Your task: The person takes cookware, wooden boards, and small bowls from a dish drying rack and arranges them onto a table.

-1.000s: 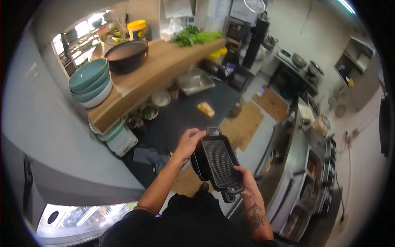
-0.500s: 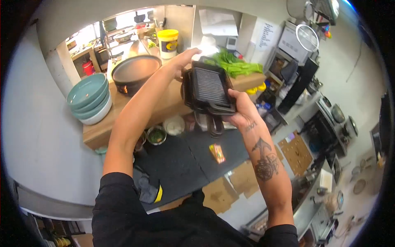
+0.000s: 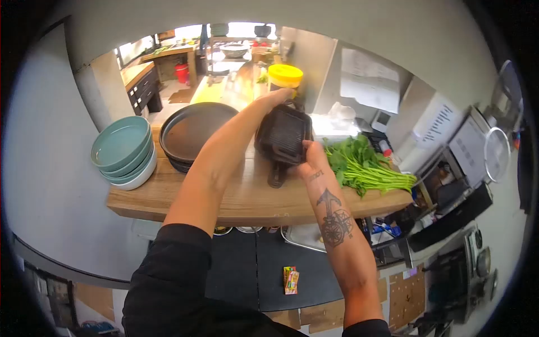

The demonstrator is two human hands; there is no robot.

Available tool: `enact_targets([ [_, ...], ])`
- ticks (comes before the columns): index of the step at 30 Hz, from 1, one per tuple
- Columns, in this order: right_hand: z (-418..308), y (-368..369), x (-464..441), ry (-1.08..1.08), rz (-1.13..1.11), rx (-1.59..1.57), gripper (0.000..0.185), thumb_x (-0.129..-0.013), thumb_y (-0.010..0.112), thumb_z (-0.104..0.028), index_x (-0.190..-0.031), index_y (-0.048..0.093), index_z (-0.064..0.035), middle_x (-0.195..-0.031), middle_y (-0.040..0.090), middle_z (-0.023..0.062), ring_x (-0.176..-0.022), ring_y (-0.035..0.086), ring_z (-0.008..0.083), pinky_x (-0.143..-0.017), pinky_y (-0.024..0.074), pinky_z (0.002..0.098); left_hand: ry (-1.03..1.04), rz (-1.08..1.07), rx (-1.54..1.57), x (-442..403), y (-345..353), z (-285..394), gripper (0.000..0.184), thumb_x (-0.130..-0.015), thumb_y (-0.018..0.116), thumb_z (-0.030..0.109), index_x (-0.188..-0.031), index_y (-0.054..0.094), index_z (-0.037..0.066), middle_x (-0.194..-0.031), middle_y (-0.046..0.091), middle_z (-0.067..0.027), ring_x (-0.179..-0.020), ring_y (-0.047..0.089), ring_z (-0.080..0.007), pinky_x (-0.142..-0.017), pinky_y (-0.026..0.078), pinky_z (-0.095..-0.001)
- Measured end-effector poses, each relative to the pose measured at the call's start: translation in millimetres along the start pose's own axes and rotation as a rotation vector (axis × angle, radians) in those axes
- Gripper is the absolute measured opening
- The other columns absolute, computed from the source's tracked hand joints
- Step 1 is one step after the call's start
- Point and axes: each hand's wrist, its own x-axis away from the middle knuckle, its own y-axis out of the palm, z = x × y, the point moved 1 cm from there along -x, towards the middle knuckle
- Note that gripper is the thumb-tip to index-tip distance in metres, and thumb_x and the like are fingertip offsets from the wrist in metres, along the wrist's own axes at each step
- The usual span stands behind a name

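Both hands grip a stack of small black ribbed grill pans (image 3: 285,133), held over the wooden shelf (image 3: 241,199). My left hand (image 3: 282,96) is closed at the far end of the stack, its fingers partly hidden. At the near right corner, my right hand (image 3: 313,158) wraps the edge with the thumb on top. A pan handle points toward me below the stack. Whether the pans touch the shelf I cannot tell. Left of them lies a stack of round dark pans (image 3: 196,132); to the right is a bunch of leafy greens (image 3: 365,165).
Teal bowls (image 3: 120,143) are stacked at the shelf's left end. Behind the pans stands a tub with a yellow lid (image 3: 285,73). Below the shelf, a dark counter (image 3: 233,269) carries a small colourful packet (image 3: 291,279). A strainer (image 3: 497,154) hangs at right.
My view has swung toward the shelf and its opening. Both hands have carried the grill pans forward and lower over the wood, with the ribbed face still upward.
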Motion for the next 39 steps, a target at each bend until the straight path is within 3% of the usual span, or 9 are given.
enact_targets([
  [6, -0.5, -20.1, -56.0, 0.16, -0.03, -0.11, 0.036, -0.098, 0.038, -0.021, -0.119, 0.062, -0.0051, -0.123, 0.066, 0.0174, -0.115, 0.061, 0.036, -0.107, 0.0361, 0.0652, -0.142, 0.051, -0.171, -13.0, -13.3, -6.8, 0.083, -0.091, 0.054, 0.059, -0.16, 0.025, 0.021, -0.156, 0.036, -0.0235, -0.141, 0.038, -0.0336, -0.11, 0.034, -0.053],
  [14, -6.3, -14.6, -40.0, 0.146, -0.083, -0.019, 0.039, -0.105, 0.035, -0.027, -0.127, 0.058, -0.0055, -0.133, 0.061, 0.0176, -0.123, 0.056, 0.0377, -0.104, 0.0343, 0.0693, -0.154, 0.101, -0.197, -0.4, 0.4, 1.6, 0.055, -0.093, 0.06, 0.05, -0.132, 0.059, 0.011, -0.121, 0.064, -0.007, -0.103, 0.059, -0.0182, -0.092, 0.046, -0.0345],
  [20, -11.6, -14.7, -32.2, 0.126, -0.125, -0.024, 0.043, -0.107, 0.036, -0.033, -0.134, 0.055, -0.0068, -0.137, 0.06, 0.0162, -0.123, 0.055, 0.0382, -0.106, 0.034, 0.0671, -0.201, -0.048, -0.091, -24.9, -5.4, -36.2, 0.059, -0.097, 0.056, 0.048, -0.141, 0.053, 0.008, -0.129, 0.061, -0.0104, -0.116, 0.055, -0.0184, -0.102, 0.04, -0.0343],
  [25, -10.9, -31.5, -32.4, 0.205, -0.237, -0.045, 0.049, -0.103, 0.044, -0.039, -0.139, 0.05, -0.0069, -0.141, 0.054, 0.0197, -0.13, 0.049, 0.0377, -0.107, 0.0332, 0.0671, 0.266, 0.175, -0.326, -79.4, -36.0, -57.5, 0.065, -0.095, 0.056, 0.05, -0.139, 0.053, 0.002, -0.133, 0.061, -0.0172, -0.124, 0.056, -0.0241, -0.104, 0.044, -0.0398],
  [27, -18.5, -47.0, -22.8, 0.253, -0.318, -0.069, 0.059, -0.098, 0.052, -0.044, -0.144, 0.043, -0.0074, -0.142, 0.052, 0.0218, -0.134, 0.045, 0.0362, -0.109, 0.0321, 0.0637, 0.112, 0.568, -0.61, 77.7, 7.9, 40.7, 0.062, -0.098, 0.056, 0.049, -0.139, 0.055, 0.003, -0.12, 0.069, -0.0183, -0.112, 0.066, -0.0278, -0.096, 0.051, -0.041],
  [29, -16.4, -66.3, 23.6, 0.161, -0.274, 0.023, 0.059, -0.095, 0.059, -0.044, -0.142, 0.045, -0.0111, -0.147, 0.048, 0.0164, -0.134, 0.045, 0.0321, -0.112, 0.0306, 0.0559, 0.609, 0.83, -0.628, 144.1, 29.8, 41.6, 0.058, -0.095, 0.064, 0.046, -0.131, 0.061, 0.001, -0.116, 0.069, -0.0188, -0.104, 0.068, -0.0237, -0.089, 0.054, -0.0383],
  [33, 26.8, -95.8, 170.3, -0.574, -0.213, 0.172, 0.045, -0.102, 0.055, -0.021, -0.141, 0.047, -0.0009, -0.123, 0.061, 0.0132, -0.117, 0.058, 0.0254, -0.109, 0.0413, 0.0431, 0.625, 0.504, -0.597, 426.9, 122.9, 24.8, 0.019, -0.091, 0.069, 0.019, -0.102, 0.067, 0.002, -0.095, 0.07, -0.0109, -0.087, 0.068, -0.0233, -0.08, 0.053, -0.0368],
  [36, 112.2, -193.1, 207.8, -0.814, -0.284, 0.448, 0.013, -0.1, 0.055, -0.012, -0.096, 0.059, -0.0006, -0.094, 0.06, 0.0091, -0.086, 0.058, 0.0184, -0.078, 0.0493, 0.0344, 0.019, 0.373, -0.569, 595.5, 158.3, -65.9, 0.02, -0.092, 0.068, 0.028, -0.092, 0.067, 0.007, -0.08, 0.067, -0.0132, -0.078, 0.067, -0.0344, -0.07, 0.052, -0.0431],
  [39, 206.5, -212.3, 269.1, -0.258, -0.448, 0.924, 0.004, -0.094, 0.061, -0.004, -0.093, 0.063, -0.0008, -0.086, 0.065, 0.0051, -0.079, 0.06, 0.0139, -0.076, 0.0499, 0.0292, -1.061, 0.59, -0.522, 781.6, 222.6, -246.5, 0.046, -0.094, 0.06, 0.047, -0.118, 0.071, 0.009, -0.108, 0.073, -0.0152, -0.102, 0.07, -0.0363, -0.082, 0.055, -0.0469],
])
